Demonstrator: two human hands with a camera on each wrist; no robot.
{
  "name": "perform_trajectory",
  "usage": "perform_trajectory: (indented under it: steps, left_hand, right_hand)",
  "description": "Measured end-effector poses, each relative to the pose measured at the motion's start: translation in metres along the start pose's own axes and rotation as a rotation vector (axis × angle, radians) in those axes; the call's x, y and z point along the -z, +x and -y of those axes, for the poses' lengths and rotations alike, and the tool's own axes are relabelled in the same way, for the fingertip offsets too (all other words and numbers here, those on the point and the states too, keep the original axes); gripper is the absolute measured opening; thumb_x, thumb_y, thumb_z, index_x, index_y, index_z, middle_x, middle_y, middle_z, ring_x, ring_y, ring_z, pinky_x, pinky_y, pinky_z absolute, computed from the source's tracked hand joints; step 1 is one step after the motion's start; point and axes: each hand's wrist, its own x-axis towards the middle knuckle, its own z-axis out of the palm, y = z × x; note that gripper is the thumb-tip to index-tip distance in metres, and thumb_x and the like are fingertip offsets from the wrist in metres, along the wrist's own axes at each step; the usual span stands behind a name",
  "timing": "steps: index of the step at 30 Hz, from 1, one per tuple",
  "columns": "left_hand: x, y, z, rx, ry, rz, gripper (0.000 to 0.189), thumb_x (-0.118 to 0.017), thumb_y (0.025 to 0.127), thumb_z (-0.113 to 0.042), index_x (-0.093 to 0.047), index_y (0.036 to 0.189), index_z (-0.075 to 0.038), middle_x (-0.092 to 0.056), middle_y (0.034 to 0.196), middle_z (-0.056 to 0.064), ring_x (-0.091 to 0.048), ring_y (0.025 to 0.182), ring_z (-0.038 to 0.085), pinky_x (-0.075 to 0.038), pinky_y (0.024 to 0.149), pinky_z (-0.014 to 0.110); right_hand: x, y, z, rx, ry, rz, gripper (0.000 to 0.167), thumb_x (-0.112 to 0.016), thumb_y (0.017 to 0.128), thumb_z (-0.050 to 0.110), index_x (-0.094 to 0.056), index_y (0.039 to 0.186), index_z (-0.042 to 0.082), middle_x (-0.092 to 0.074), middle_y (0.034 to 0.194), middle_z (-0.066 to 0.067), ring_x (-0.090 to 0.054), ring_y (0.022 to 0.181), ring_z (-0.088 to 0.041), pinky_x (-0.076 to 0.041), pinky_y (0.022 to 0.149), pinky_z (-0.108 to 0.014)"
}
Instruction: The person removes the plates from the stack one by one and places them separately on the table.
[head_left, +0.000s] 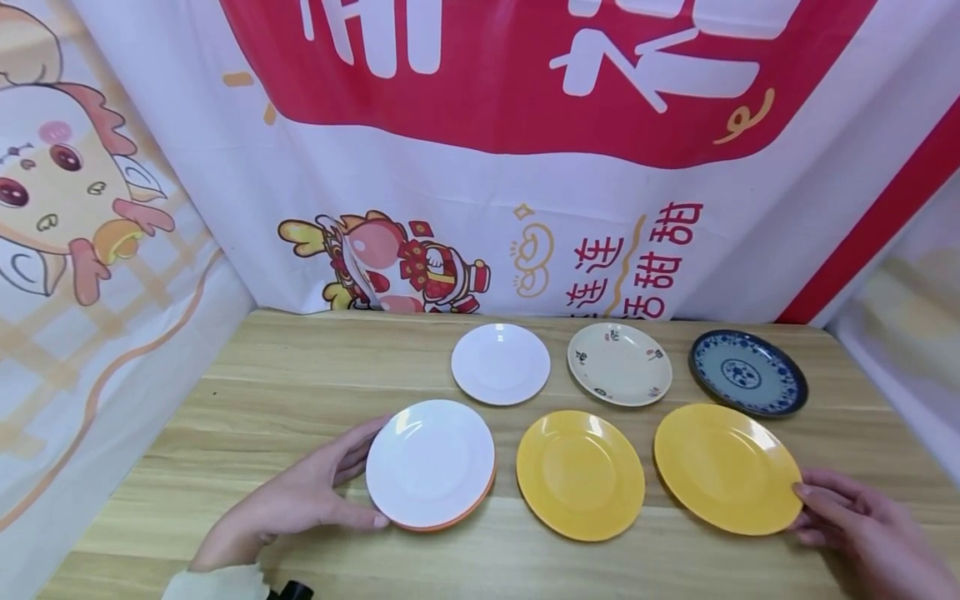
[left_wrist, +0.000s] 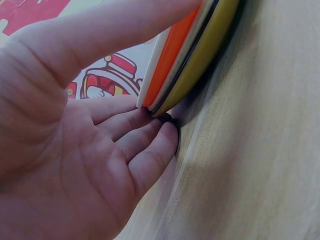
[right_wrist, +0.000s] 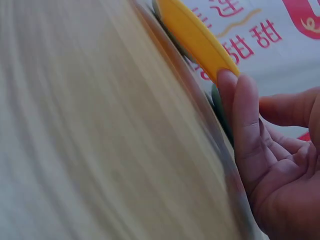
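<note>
A stack of plates lies at the front left, with a white plate (head_left: 431, 462) on top and an orange plate (head_left: 468, 515) beneath. From the side, the left wrist view also shows a yellow plate (left_wrist: 202, 65) at the bottom. My left hand (head_left: 315, 487) holds the stack's left rim, thumb at the near side and fingers at the far side. My right hand (head_left: 862, 521) pinches the right rim of a yellow plate (head_left: 727, 468), which is tilted and raised off the table at that side. Between the two lies another yellow plate (head_left: 581, 475).
Behind stand a white plate (head_left: 501, 364), a cream patterned plate (head_left: 619, 364) and a blue-rimmed plate (head_left: 748, 372), partly covered by the held yellow plate. The wooden table (head_left: 300, 367) ends against a printed cloth (head_left: 525, 183) at the back.
</note>
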Motion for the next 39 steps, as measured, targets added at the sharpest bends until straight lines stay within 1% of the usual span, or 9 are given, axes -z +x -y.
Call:
perform_trajectory:
  steps: [6,10,12,13,18,21,27,33,39]
  left_hand:
    - [0.000,0.000,0.000,0.004,0.006,-0.001,0.113,-0.096,0.080,-0.024,-0.028,0.170,-0.015,-0.029,0.177,0.017,-0.028,0.163,0.046,-0.038,0.117,0.008]
    - [0.000,0.000,0.000,0.001,0.003,0.001,0.113,-0.096,0.080,-0.024,-0.028,0.170,-0.014,-0.029,0.177,0.017,-0.027,0.163,0.047,-0.037,0.117,0.008]
    - [0.000,0.000,0.000,-0.010,0.001,0.001,0.112,-0.096,0.081,-0.024,-0.028,0.170,-0.014,-0.029,0.177,0.017,-0.027,0.163,0.047,-0.037,0.117,0.008]
    - [0.000,0.000,0.001,-0.019,-0.001,0.002,0.112,-0.096,0.081,-0.024,-0.028,0.170,-0.014,-0.029,0.177,0.018,-0.027,0.163,0.047,-0.035,0.113,0.004]
    - [0.000,0.000,0.003,-0.047,0.000,0.003,0.110,-0.095,0.081,-0.023,-0.030,0.169,-0.013,-0.031,0.176,0.018,-0.028,0.162,0.048,-0.034,0.114,0.004]
    - [0.000,0.000,0.003,-0.051,-0.001,0.003,0.110,-0.095,0.081,-0.023,-0.030,0.169,-0.012,-0.031,0.176,0.018,-0.028,0.162,0.048,-0.035,0.114,0.004]
    - [0.000,0.000,0.003,-0.041,0.002,0.001,0.111,-0.096,0.081,-0.024,-0.030,0.170,-0.012,-0.031,0.176,0.019,-0.029,0.162,0.048,-0.035,0.113,0.004]
    - [0.000,0.000,0.003,-0.016,-0.001,0.003,0.112,-0.096,0.081,-0.023,-0.029,0.170,-0.014,-0.030,0.177,0.018,-0.028,0.162,0.048,-0.035,0.113,0.004]
    - [0.001,0.000,0.002,0.001,-0.002,0.001,0.113,-0.096,0.080,-0.024,-0.029,0.170,-0.015,-0.029,0.177,0.017,-0.028,0.163,0.047,-0.036,0.112,0.004]
  right_hand:
    - [0.011,0.003,-0.008,-0.010,-0.085,-0.010,0.065,-0.040,0.118,0.027,-0.019,0.160,-0.018,-0.076,0.103,0.003,-0.075,0.091,-0.016,-0.067,0.083,-0.031]
    - [0.014,0.005,-0.011,-0.036,-0.103,-0.028,0.068,-0.044,0.117,0.030,-0.021,0.159,-0.019,-0.078,0.099,0.000,-0.077,0.089,-0.019,-0.068,0.081,-0.032]
    - [0.015,0.005,-0.012,-0.042,-0.113,-0.038,0.069,-0.046,0.116,0.031,-0.024,0.158,-0.019,-0.078,0.097,0.000,-0.078,0.089,-0.019,-0.068,0.080,-0.032]
    - [0.014,0.004,-0.012,-0.046,-0.116,-0.042,0.069,-0.049,0.116,0.032,-0.027,0.156,-0.019,-0.078,0.096,-0.001,-0.078,0.088,-0.020,-0.068,0.079,-0.032]
    - [0.012,0.002,-0.012,-0.048,-0.136,-0.064,0.065,-0.060,0.112,0.031,-0.040,0.147,-0.021,-0.080,0.092,-0.002,-0.079,0.085,-0.021,-0.068,0.076,-0.032]
    - [0.012,0.002,-0.013,-0.050,-0.167,-0.076,0.066,-0.063,0.110,0.032,-0.043,0.143,-0.021,-0.080,0.089,-0.003,-0.079,0.082,-0.022,-0.068,0.074,-0.032]
    - [0.013,0.003,-0.018,-0.055,-0.215,-0.080,0.068,-0.065,0.109,0.039,-0.047,0.137,-0.020,-0.079,0.087,-0.005,-0.077,0.080,-0.022,-0.067,0.072,-0.031]
    - [0.015,0.004,-0.020,-0.059,-0.206,-0.083,0.076,-0.071,0.103,0.050,-0.050,0.133,-0.016,-0.079,0.086,-0.005,-0.077,0.079,-0.021,-0.068,0.072,-0.031]
    - [0.016,0.003,-0.019,-0.083,-0.190,-0.085,0.075,-0.072,0.103,0.047,-0.047,0.133,-0.017,-0.079,0.086,-0.006,-0.077,0.079,-0.022,-0.068,0.072,-0.031]
